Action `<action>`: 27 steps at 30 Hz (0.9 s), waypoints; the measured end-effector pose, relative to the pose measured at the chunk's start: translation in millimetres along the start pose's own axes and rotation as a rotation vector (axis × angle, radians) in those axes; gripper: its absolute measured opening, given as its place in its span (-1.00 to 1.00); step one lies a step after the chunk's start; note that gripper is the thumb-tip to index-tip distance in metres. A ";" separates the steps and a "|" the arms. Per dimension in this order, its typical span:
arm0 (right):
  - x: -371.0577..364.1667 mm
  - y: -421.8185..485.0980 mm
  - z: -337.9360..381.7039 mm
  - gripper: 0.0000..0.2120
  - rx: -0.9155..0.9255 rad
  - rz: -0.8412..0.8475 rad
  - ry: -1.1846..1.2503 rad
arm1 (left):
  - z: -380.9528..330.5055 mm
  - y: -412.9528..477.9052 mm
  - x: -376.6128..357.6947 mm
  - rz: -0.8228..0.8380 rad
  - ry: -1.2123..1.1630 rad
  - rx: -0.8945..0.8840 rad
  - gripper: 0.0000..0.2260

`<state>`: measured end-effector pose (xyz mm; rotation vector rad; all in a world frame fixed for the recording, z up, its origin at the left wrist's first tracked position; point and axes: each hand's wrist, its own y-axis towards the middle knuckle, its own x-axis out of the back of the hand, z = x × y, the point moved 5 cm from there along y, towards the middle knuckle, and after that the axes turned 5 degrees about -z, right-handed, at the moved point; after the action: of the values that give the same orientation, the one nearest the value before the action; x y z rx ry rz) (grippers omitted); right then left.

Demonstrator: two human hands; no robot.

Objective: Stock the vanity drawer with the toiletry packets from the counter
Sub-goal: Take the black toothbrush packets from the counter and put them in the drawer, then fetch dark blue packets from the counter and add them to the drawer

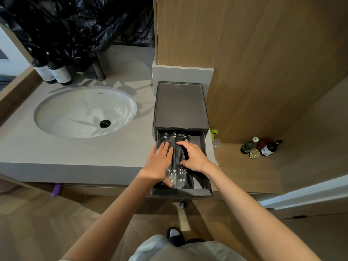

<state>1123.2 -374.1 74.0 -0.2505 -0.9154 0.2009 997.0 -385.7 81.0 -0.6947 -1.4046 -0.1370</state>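
Pressing flat, our left grip (pixel 162 161) lies released, fingers straight, on the glossy black toothbrush packets (pixel 183 178) inside the pulled-out drawer (pixel 180 193). The drawer belongs to a matte dark-grey box on the smooth grey stone bench (pixel 75 155). Our right grip (pixel 194 157), also released, touches the neighbouring packet. Long and slim, the packets lie side by side in the drawer, their white lettering half hidden under our palms.

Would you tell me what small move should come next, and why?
Probably nudge the toothbrush packets leftward and flat: the left hand and right hand both rest on them in the open drawer, with bare floor showing along its right side.
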 end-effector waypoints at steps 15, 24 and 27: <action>2.6 -17.6 -0.1 -0.38 0.095 0.043 -0.221 | 4.8 -17.2 9.2 -0.185 -0.048 0.020 -0.40; 43.7 -49.2 65.3 -0.61 0.335 -0.212 0.060 | 58.5 -93.3 49.4 -0.682 -0.917 0.237 -0.66; 36.3 -57.2 105.8 -0.66 0.375 -0.225 0.213 | 96.6 -129.6 50.0 -0.799 -1.169 0.301 -0.72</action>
<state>1063.7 -405.0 180.2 0.1766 -0.6723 0.1307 861.7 -423.4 175.2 0.1704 -2.7064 -0.1393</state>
